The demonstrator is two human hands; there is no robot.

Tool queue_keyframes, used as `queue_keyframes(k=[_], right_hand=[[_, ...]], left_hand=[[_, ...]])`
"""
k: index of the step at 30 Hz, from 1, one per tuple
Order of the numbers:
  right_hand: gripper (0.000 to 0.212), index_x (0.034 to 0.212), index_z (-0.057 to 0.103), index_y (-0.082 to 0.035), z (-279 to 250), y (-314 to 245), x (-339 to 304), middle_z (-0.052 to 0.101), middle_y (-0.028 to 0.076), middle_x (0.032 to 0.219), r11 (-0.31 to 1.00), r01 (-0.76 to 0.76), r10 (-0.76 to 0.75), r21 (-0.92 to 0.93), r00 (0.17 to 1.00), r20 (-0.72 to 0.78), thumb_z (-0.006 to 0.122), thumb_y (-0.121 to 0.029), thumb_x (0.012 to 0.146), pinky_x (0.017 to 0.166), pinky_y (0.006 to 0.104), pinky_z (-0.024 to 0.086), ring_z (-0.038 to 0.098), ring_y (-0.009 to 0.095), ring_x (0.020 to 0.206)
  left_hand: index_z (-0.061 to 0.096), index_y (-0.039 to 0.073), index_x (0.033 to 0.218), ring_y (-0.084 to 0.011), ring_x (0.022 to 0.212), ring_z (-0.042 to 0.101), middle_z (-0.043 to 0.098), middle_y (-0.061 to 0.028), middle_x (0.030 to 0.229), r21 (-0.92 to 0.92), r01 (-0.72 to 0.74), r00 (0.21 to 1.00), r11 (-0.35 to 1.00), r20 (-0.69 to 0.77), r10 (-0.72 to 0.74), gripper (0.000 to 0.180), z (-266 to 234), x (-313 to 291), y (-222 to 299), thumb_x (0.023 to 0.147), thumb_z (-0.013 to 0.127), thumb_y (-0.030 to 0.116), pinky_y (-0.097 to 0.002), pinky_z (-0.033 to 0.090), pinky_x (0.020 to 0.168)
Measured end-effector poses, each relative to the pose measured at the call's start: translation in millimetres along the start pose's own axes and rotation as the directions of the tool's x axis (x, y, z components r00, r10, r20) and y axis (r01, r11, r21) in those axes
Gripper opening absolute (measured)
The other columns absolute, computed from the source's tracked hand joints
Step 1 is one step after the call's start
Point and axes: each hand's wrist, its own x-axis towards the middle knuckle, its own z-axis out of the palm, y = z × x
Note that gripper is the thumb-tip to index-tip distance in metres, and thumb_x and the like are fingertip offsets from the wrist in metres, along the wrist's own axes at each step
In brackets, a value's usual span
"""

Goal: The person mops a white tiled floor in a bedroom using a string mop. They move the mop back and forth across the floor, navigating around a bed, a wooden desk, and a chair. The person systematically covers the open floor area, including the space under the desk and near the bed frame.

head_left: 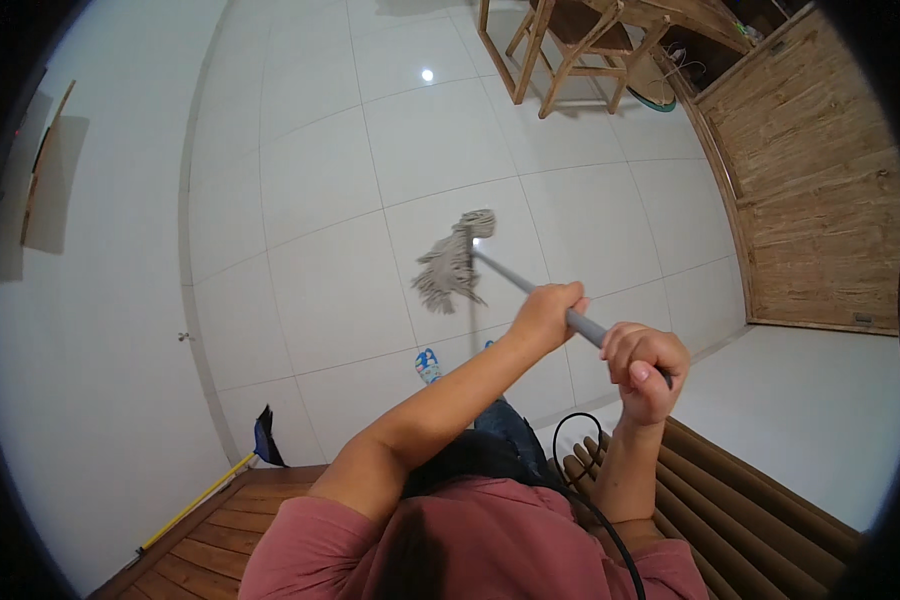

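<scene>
Both my hands are wrapped round the grey pole of a string mop (450, 268). My left hand (550, 315) grips it lower down, towards the mop head. Around the upper end closes my right hand (648, 368), thumb lying near the pole's tip. The pole slants from my right down to the left, away from me. Its greyish, frayed strands lie spread on the pale tiled floor (320, 200), a little ahead of my feet. One foot wears a blue patterned slipper (427, 365); the other is mostly hidden.
A wooden chair (585, 45) and table stand at the far right, beside a wooden panel (820, 180). A yellow-handled broom (200, 500) leans near the left wall (120, 330). Wooden slatted seating (210, 540) lies behind me at left, brown ribbed seating (740, 520) at right.
</scene>
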Motion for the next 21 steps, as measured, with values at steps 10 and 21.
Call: queue_keyframes(k=[10, 21], right_hand=[[0.019, 0.064, 0.043, 0.0, 72.9, 125.5, -36.4, 0.045, 0.008, 0.06, 0.989, -0.134, 0.076, 0.061, 0.82, 0.567, 0.056, -0.004, 0.077, 0.084, 0.0423, 0.045, 0.047, 0.027, 0.061], [0.007, 0.073, 0.055, 0.003, 57.3, 138.9, -23.3, 0.052, 0.009, 0.067, 0.982, -0.189, 0.151, 0.022, 0.845, 0.512, 0.057, 0.0, 0.079, 0.06, 0.0303, 0.041, 0.048, 0.018, 0.061]], left_hand=[[0.053, 0.003, 0.071, -0.04, 0.059, 0.054, 0.054, -0.0207, 0.061, 0.364, 0.273, 0.949, 0.891, -0.253, -0.188, 0.018, -113.6, -122.4, -110.7, 0.08, 0.064, 0.013, -0.0464, 0.04, 0.053], [0.054, 0.0, 0.073, -0.0374, 0.063, 0.055, 0.057, -0.02, 0.067, 0.298, 0.414, 0.882, 0.86, -0.364, -0.299, 0.022, -97.4, -110.6, -116.1, 0.082, 0.065, 0.016, -0.0423, 0.042, 0.056]])
